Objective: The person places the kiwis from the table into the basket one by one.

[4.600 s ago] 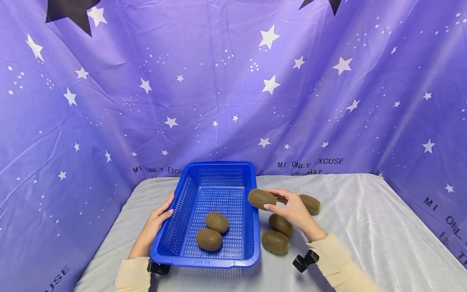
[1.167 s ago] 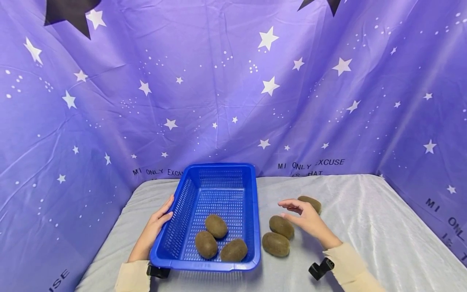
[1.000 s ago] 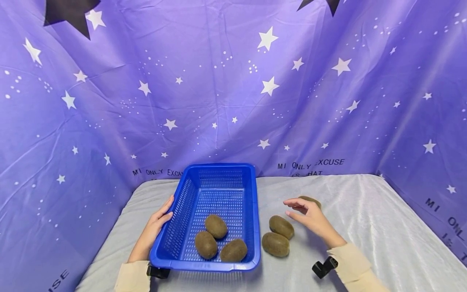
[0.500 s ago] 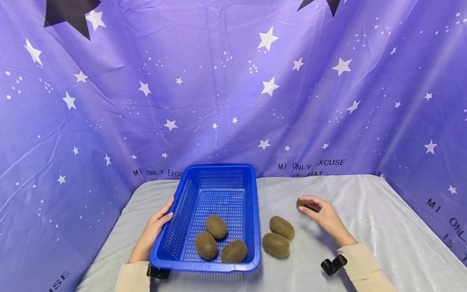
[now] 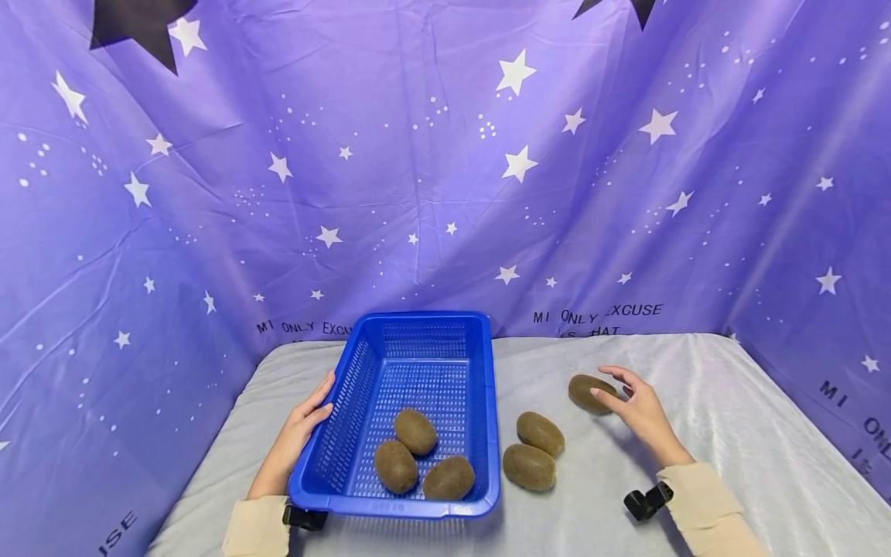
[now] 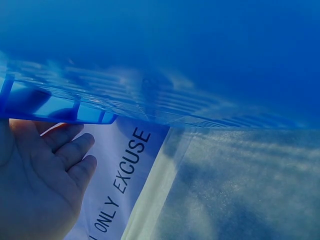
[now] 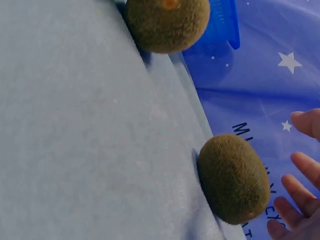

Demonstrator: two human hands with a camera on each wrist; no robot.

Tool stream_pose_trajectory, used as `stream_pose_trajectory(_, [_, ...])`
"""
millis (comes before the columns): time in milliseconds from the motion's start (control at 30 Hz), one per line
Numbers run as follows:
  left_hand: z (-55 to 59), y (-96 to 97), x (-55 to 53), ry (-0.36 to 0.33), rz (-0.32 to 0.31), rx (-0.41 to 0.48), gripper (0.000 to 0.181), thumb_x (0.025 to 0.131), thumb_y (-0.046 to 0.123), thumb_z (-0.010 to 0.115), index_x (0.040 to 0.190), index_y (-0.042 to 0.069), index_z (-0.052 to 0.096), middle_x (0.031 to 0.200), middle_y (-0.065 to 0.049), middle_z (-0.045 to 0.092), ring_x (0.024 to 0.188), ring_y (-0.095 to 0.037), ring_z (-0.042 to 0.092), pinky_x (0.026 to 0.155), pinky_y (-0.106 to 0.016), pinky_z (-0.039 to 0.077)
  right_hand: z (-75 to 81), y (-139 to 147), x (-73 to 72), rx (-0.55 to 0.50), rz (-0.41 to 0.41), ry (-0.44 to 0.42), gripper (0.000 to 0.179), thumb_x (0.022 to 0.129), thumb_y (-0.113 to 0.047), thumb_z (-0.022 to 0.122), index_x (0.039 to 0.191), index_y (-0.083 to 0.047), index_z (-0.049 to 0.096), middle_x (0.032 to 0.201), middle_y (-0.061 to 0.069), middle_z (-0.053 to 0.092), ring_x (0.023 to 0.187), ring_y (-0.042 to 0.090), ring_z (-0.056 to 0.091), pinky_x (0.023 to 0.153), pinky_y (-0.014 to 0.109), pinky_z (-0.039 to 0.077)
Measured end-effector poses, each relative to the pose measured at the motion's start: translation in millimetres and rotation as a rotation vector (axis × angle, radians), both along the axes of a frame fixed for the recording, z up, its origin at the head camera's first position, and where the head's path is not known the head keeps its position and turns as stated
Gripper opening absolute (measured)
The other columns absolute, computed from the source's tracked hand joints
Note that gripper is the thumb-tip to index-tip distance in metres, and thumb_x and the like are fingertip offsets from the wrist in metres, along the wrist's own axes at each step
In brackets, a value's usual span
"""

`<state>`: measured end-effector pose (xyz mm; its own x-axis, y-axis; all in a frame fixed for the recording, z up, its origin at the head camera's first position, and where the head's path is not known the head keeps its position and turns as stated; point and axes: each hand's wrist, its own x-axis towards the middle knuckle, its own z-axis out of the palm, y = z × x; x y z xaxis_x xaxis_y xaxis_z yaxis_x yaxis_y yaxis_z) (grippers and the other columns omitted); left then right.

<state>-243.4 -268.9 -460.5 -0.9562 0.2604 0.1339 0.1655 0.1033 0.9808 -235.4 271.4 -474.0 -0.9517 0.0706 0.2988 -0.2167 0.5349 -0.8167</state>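
My left hand (image 5: 299, 429) holds the left rim of the blue plastic basket (image 5: 492, 433). In the left wrist view, some of its fingers (image 6: 75, 150) are bent below the rim, and the thumb is out of sight. Three brown kiwis, among them one kiwi (image 5: 448, 478), lie at the basket's near end. Over the right of the table, my right hand (image 5: 643, 414) has its fingers spread around the right end of a single kiwi (image 5: 590, 393). The right wrist view shows a gap between those fingers (image 7: 297, 192) and that kiwi (image 7: 233, 179).
Two more kiwis, the farther kiwi (image 5: 540, 434) and the nearer kiwi (image 5: 530, 467), lie side by side just right of the basket. A pale grey cloth (image 5: 752, 433) covers the table. A purple star-patterned curtain (image 5: 445, 170) hangs behind and at both sides.
A third kiwi has gone from my right hand into the basket. That hand then moved right to the far kiwi, covered part of it, and now stands slightly farther right. My left hand stays put.
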Motion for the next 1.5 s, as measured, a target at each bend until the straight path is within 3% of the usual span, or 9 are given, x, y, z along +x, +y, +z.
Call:
stream_pose_trajectory(100, [0.9, -0.1, -0.5, 0.004, 0.001, -0.007, 0.057, 0.099, 0.015, 0.045, 0.149, 0.005, 0.021, 0.158, -0.01, 0.009, 0.143, -0.028, 0.001, 0.096, -0.005, 0.025, -1.5, 2.5, -1.6, -0.022, -0.006, -0.039, 0.051, 0.088, -0.02, 0.067, 0.128, 0.006, 0.051, 0.134, 0.028, 0.046, 0.122, 0.042, 0.041, 0.1, 0.055, 0.032])
stream_pose_trajectory(200, [1.9, 0.7, -0.3, 0.0, -0.001, -0.001, 0.057, 0.099, 0.015, 0.045, 0.15, 0.005, 0.021, 0.158, -0.01, 0.008, 0.143, -0.03, 0.001, 0.095, -0.005, 0.025, -4.0, 4.6, -3.2, -0.037, -0.007, -0.081, 0.053, 0.088, -0.02, 0.067, 0.13, 0.007, 0.048, 0.131, 0.031, 0.047, 0.118, 0.04, 0.047, 0.097, 0.037, 0.041])
stream_pose_trajectory(367, [1.5, 2.2, -0.5, 0.02, -0.013, 0.016, 0.056, 0.099, 0.012, 0.044, 0.149, 0.003, 0.021, 0.157, -0.013, 0.008, 0.143, -0.032, 0.0, 0.095, -0.005, 0.025, -10.3, 6.8, -5.0, -0.069, 0.012, -0.122, 0.056, 0.086, -0.018, 0.069, 0.132, 0.007, 0.047, 0.124, 0.029, 0.054, 0.097, 0.007, 0.056, 0.079, 0.011, 0.04])
stream_pose_trajectory(500, [0.4, 2.5, -1.3, 0.026, -0.014, 0.01, 0.056, 0.099, 0.012, 0.044, 0.149, 0.003, 0.021, 0.157, -0.015, 0.007, 0.143, -0.031, -0.001, 0.096, -0.005, 0.024, -15.2, 7.1, -5.6, -0.117, 0.041, -0.131, 0.057, 0.085, -0.014, 0.069, 0.132, 0.008, 0.045, 0.122, 0.029, 0.054, 0.09, -0.005, 0.052, 0.077, 0.011, 0.042])
stream_pose_trajectory(967, [1.3, 0.2, 0.4, 0.009, -0.006, -0.007, 0.057, 0.099, 0.015, 0.045, 0.149, 0.004, 0.02, 0.158, -0.014, 0.006, 0.143, -0.031, -0.002, 0.095, -0.004, 0.024, -25.7, 5.9, -10.6, -0.078, -0.006, -0.141, 0.057, 0.082, -0.015, 0.072, 0.129, 0.006, 0.048, 0.121, 0.026, 0.054, 0.086, -0.006, 0.05, 0.073, 0.015, 0.043])
stream_pose_trajectory(1500, [0.1, 0.6, -0.7, 0.028, -0.006, 0.006, 0.056, 0.099, 0.012, 0.044, 0.149, 0.003, 0.021, 0.157, -0.014, 0.007, 0.143, -0.032, -0.001, 0.096, -0.005, 0.024, -20.9, -4.0, -8.7, -0.113, -0.018, -0.076, 0.052, 0.079, -0.013, 0.075, 0.123, 0.005, 0.054, 0.113, 0.022, 0.058, 0.082, -0.003, 0.055, 0.071, 0.015, 0.045])
